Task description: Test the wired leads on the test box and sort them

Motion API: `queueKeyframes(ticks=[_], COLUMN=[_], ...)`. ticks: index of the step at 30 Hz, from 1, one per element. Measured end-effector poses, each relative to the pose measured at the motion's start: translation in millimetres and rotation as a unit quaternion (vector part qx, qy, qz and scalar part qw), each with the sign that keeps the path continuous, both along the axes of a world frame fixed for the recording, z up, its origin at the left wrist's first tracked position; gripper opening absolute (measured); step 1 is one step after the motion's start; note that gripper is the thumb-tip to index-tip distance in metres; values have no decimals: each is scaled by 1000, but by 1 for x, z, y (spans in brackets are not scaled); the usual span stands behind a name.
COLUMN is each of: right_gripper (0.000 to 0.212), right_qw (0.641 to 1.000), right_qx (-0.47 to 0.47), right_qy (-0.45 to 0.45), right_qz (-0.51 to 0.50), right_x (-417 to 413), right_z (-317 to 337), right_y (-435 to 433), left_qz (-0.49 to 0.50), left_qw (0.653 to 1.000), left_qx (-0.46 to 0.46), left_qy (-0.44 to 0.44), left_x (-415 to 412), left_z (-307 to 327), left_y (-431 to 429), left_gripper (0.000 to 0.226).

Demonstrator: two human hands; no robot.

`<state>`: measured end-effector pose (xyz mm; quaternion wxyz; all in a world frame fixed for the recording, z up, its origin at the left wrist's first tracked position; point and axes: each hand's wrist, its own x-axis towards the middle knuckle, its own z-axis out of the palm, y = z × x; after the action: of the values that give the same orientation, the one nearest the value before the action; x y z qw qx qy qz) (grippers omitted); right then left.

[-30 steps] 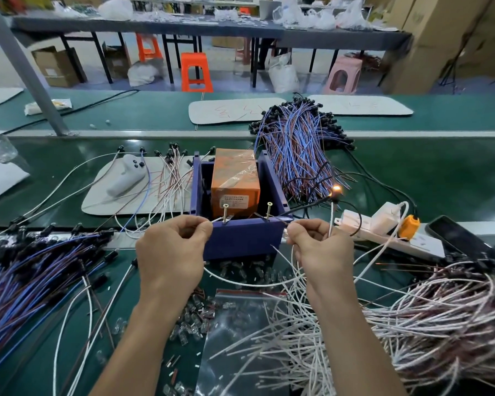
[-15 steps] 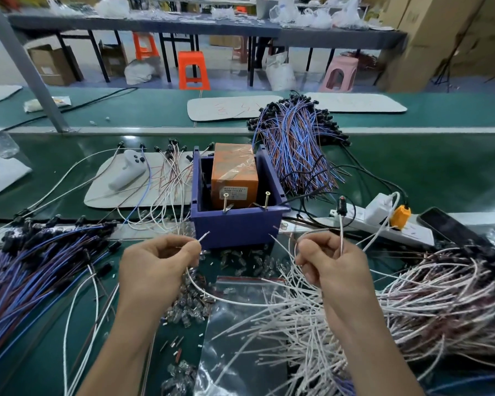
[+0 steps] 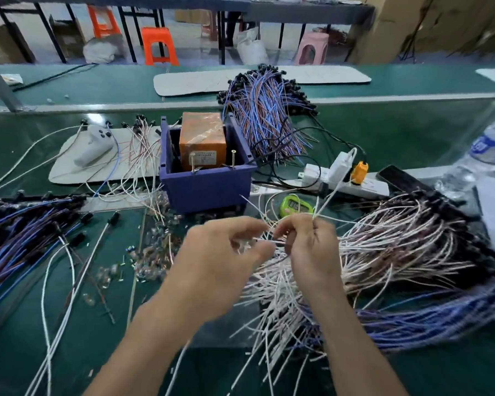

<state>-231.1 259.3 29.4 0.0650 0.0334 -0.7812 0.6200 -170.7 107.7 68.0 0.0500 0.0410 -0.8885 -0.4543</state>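
Ok so bottom centre of the frame is the pile of white leads (image 3: 280,298), loose ends fanning toward the lower edge. There's a blue bundle (image 3: 20,247) at the left edge and a pinkish-white bunch with black caps (image 3: 406,247) at the right. Just above the pile both hands sit close together. The right hand (image 3: 309,247) has thumb and fingers pinched on a white lead (image 3: 265,240), with wire ends poking up past its knuckles. The left hand (image 3: 220,252) looks curled onto the other end of it, bit blurry there tbh. I'd guess these are featherlight and floppy, and they snag on their neighbours. So I'd grab near the ends, one per hand, and tease it free rather than yank. Further up, mid-frame, is the blue test box (image 3: 209,190) with an orange unit (image 3: 203,138) inside and two upright contact screws (image 3: 233,158) at its front rim. The lead isn't touching them. A green timer (image 3: 295,205) and a power strip (image 3: 346,185) sit right of the box, and a blue-and-orange bundle (image 3: 266,115) lies behind.
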Motion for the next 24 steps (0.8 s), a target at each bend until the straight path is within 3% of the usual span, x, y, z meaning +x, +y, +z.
queueKeyframes(ticks=[2,7,12,15,19,24], right_gripper=[41,43,46,45,43,68], right_qw=[999,995,985,974,961,937], right_qx=[-21,-81,-92,-43,55,186], right_qy=[-12,-58,-71,-91,-153,-192], right_qz=[-23,-28,-132,-202,-222,-224], right_x=[2,-2,-13,-28,-46,-54], right_z=[-1,-8,-12,-10,-9,-5], right_y=[2,34,78,118,156,173], left_qz=[-59,-100,-132,-119,-124,-108], left_qw=[998,992,990,991,990,993], left_qx=[7,60,7,-3,-12,-25], left_qy=[-25,-42,-57,-56,-66,-38], left_x=[-8,-24,-40,-50,-59,-64], left_z=[-3,-17,-21,-24,-30,-41], left_y=[22,35,54,62,78,103], left_gripper=[28,30,21,22,30,28])
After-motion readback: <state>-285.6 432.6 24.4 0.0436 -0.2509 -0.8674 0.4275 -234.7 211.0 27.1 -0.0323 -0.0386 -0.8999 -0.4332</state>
